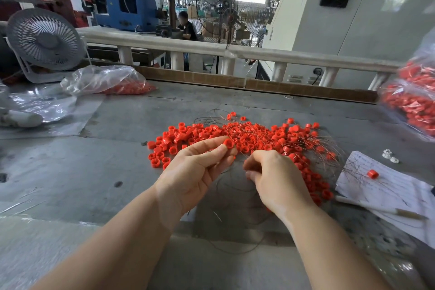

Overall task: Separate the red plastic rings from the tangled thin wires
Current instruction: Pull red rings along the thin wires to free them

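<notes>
Head view: we see the left hand [195, 172] pinching one red ring [228, 142] between thumb and fingers, above the ring pile [254, 139] on the grey table [117, 167], while the right hand [275, 176] curls over thin wires [237, 186] (its grip is hidden from us).

Bare table [70, 172] lies left of the ring pile [247, 136]; papers [386, 186] crowd its right.

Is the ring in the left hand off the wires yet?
Cannot tell. The left hand pinches the red ring above the pile; any thin wire through it isn't visible.
</notes>
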`<action>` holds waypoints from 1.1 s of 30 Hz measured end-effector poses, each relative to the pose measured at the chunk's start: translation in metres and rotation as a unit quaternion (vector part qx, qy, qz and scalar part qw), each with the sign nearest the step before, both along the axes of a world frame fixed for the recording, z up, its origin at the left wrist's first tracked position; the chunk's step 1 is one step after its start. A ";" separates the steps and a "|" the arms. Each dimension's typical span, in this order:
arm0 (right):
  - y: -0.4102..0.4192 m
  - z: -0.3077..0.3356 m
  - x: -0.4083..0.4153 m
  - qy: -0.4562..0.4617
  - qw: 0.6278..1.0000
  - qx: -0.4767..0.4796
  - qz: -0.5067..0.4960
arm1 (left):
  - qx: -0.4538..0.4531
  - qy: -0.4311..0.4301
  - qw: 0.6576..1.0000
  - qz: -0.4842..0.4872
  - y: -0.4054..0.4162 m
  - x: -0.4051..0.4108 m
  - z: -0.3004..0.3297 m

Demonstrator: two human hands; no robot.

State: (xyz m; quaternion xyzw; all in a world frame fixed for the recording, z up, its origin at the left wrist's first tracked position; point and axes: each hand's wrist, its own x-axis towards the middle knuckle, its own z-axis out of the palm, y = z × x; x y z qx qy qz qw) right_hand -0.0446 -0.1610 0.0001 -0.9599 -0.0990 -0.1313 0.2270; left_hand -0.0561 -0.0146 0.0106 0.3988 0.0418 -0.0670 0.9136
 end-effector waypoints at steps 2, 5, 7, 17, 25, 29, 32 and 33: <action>0.000 0.000 0.000 -0.001 1.000 -0.001 -0.002 | 0.004 0.001 1.000 -0.002 0.000 0.000 0.000; 0.000 -0.001 0.000 0.001 1.000 -0.005 -0.007 | 0.013 0.000 1.000 -0.005 0.000 -0.001 0.000; -0.001 -0.002 0.000 0.007 1.000 -0.002 -0.014 | 0.017 0.000 1.000 -0.006 0.000 -0.001 0.000; -0.002 -0.001 0.000 -0.009 0.999 0.001 -0.047 | 0.014 0.003 1.000 -0.011 -0.001 0.002 -0.002; -0.003 -0.002 0.000 -0.023 0.998 0.002 -0.050 | 0.025 0.001 1.000 -0.013 -0.001 0.003 -0.005; -0.001 0.001 0.003 -0.011 0.979 0.201 0.022 | 0.033 -0.005 0.999 -0.015 -0.001 0.002 -0.005; 0.000 0.006 0.001 0.053 0.915 0.393 0.071 | 0.041 -0.008 0.999 -0.018 -0.001 0.002 -0.005; 0.000 0.007 0.001 0.069 0.894 0.437 0.077 | 0.043 -0.008 0.999 -0.019 -0.001 0.002 -0.005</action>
